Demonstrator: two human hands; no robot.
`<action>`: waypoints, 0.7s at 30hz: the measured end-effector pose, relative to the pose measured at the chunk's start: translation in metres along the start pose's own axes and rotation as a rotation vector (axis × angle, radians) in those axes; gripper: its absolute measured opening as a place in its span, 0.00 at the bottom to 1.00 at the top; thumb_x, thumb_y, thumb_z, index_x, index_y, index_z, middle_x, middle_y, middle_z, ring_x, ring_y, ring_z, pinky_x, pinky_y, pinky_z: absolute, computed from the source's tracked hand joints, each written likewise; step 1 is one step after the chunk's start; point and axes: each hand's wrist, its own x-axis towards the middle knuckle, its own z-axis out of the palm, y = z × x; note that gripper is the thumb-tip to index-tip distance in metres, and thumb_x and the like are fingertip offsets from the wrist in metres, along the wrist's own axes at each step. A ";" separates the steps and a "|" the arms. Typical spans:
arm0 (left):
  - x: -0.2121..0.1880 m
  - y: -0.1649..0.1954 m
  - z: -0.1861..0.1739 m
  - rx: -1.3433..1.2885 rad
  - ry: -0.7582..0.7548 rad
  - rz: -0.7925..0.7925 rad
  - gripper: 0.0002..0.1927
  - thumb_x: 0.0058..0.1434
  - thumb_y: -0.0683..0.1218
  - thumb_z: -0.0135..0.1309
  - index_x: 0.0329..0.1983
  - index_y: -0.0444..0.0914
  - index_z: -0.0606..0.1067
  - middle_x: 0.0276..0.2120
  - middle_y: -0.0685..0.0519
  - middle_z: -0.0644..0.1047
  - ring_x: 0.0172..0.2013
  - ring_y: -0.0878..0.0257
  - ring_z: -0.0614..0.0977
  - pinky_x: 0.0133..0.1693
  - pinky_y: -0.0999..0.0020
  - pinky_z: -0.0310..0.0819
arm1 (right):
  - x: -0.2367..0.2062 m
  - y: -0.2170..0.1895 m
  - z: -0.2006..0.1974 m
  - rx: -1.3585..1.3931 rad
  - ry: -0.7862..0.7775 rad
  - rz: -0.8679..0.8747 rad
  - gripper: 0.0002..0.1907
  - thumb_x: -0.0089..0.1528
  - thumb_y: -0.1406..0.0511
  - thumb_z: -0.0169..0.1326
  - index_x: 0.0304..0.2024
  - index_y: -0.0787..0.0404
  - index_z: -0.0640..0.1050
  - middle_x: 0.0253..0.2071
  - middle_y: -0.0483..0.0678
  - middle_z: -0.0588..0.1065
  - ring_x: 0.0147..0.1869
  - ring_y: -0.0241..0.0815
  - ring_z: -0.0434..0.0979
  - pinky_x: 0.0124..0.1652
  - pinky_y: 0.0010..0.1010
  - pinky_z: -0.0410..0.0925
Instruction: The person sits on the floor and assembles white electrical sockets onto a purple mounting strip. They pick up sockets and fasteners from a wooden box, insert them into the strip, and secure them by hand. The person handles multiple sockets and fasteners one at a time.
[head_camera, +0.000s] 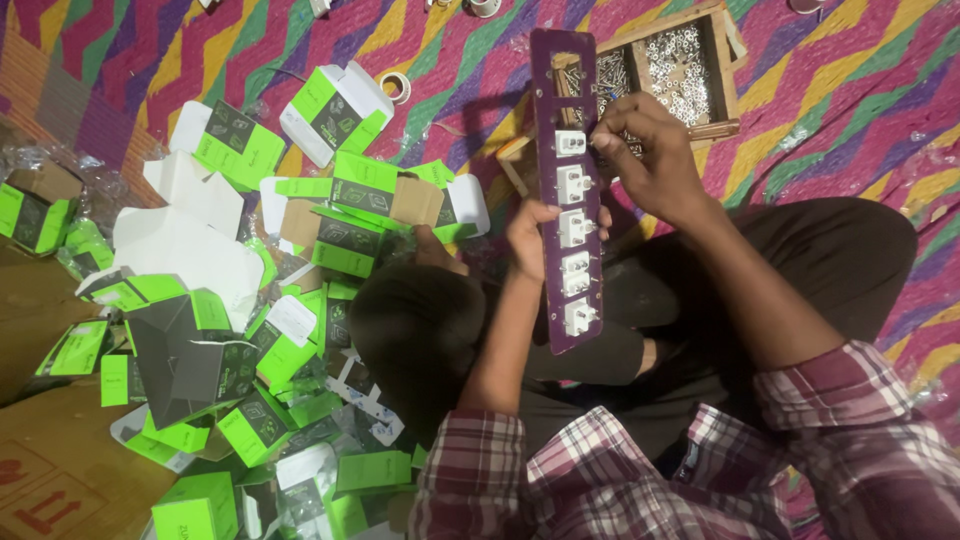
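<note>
Seated cross-legged in a plaid shirt, we hold a long purple panel (566, 190) upright over our lap — five white sockets (574, 230) set in a row down its face; our left hand (527, 238) grips its near edge from behind, fingers closed on the board. Our right hand (645, 155) pinches something small at the topmost socket — what, we cannot tell; the fastening step appears under way, and the next move calls for a steady panel. Beyond sits a wooden tray (727, 75) of silver screws (677, 62); green-and-white cartons (250, 300) litter the zigzag mat (850, 90).
</note>
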 end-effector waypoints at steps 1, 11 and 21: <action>-0.001 0.001 0.001 -0.025 -0.007 -0.007 0.33 0.60 0.51 0.42 0.66 0.26 0.65 0.50 0.35 0.75 0.45 0.45 0.81 0.47 0.53 0.80 | 0.000 -0.001 0.001 -0.031 0.007 -0.018 0.04 0.70 0.70 0.59 0.42 0.68 0.80 0.46 0.52 0.75 0.52 0.43 0.76 0.50 0.35 0.71; 0.000 0.005 -0.004 -0.044 -0.008 0.048 0.32 0.61 0.51 0.42 0.64 0.27 0.66 0.46 0.35 0.77 0.46 0.43 0.81 0.49 0.49 0.79 | 0.003 -0.004 -0.005 -0.173 -0.013 -0.235 0.03 0.64 0.70 0.63 0.37 0.66 0.84 0.40 0.51 0.79 0.46 0.45 0.77 0.46 0.37 0.69; 0.000 0.018 0.030 -0.179 -0.197 0.061 0.40 0.57 0.52 0.43 0.70 0.23 0.61 0.61 0.33 0.72 0.51 0.42 0.80 0.53 0.50 0.77 | -0.006 -0.004 0.009 0.872 0.039 0.672 0.07 0.69 0.65 0.58 0.41 0.64 0.81 0.33 0.51 0.76 0.26 0.46 0.73 0.24 0.39 0.67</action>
